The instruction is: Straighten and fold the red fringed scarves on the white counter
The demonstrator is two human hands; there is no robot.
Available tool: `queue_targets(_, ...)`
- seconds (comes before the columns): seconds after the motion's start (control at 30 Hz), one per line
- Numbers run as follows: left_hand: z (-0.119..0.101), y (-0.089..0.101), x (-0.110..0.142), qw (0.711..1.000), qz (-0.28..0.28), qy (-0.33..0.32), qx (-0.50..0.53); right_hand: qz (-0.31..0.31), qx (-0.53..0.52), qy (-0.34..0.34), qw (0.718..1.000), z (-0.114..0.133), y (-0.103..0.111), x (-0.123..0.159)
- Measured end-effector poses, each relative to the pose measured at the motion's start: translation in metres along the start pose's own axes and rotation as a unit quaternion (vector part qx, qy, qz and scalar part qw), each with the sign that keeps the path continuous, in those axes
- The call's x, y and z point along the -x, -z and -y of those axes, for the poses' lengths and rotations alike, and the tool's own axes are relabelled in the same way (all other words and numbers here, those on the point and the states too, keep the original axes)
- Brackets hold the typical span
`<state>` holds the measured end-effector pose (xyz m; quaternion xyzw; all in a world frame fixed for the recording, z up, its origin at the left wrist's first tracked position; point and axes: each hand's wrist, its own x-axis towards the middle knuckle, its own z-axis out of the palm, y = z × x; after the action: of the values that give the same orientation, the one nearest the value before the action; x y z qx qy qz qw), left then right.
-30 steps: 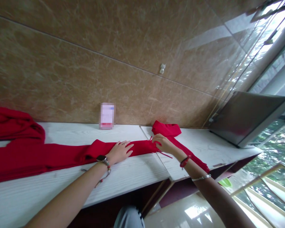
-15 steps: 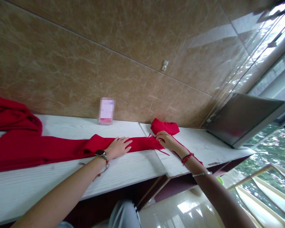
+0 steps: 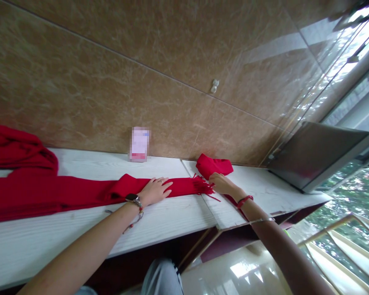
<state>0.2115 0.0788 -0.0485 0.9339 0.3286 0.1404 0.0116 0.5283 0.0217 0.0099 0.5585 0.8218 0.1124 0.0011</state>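
A long red scarf (image 3: 89, 190) lies stretched along the white counter, with a raised fold beside my left wrist. My left hand (image 3: 155, 190) rests flat on it, fingers spread. At the scarf's right end, the loose fringe (image 3: 202, 185) reaches my right hand (image 3: 223, 183), which is closed with curled fingers at the tips of the strands. Behind the right hand lies a small folded red cloth (image 3: 215, 165). Part of a red strip passes beneath my right wrist, mostly hidden.
More bunched red fabric (image 3: 21, 149) lies at the far left. A blurred pink-and-white upright item (image 3: 139, 143) leans against the brown tiled wall (image 3: 169, 110). A dark grey box-like appliance (image 3: 313, 155) stands at the right end of the white counter (image 3: 172, 217).
My right hand has shifted slightly right, its fingers more curled, uncovering more of the fringe. My left hand stays flat on the scarf. The view has moved very little.
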Motion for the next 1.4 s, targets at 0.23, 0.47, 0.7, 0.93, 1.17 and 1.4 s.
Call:
queue_targets(0.23,0.003,-0.004,-0.001,1.000,-0.004,-0.002,0.007,-0.041,-0.077,0.109,0.990,0.046,-0.012,-0.014)
queue_targets(0.47,0.001,-0.002,0.001,1.000,-0.004,-0.007,-0.005,-0.029,-0.036,0.013,0.999,0.002,-0.022,0.012)
queue_targets(0.7,0.003,-0.006,0.000,1.000,-0.018,-0.001,0.002,-0.104,-0.101,-0.017,0.989,0.047,-0.020,0.000)
queue_targets(0.93,0.000,0.001,0.001,1.000,0.004,-0.004,-0.017,-0.057,-0.025,-0.166,0.984,0.036,-0.038,-0.002)
queue_targets(1.17,-0.001,0.000,0.000,1.000,0.002,0.002,-0.011,-0.142,-0.065,-0.153,0.976,0.007,-0.024,0.019)
queue_targets(1.4,0.002,-0.004,0.000,1.000,-0.006,-0.009,-0.017,-0.046,-0.081,0.028,0.995,0.046,-0.032,-0.014)
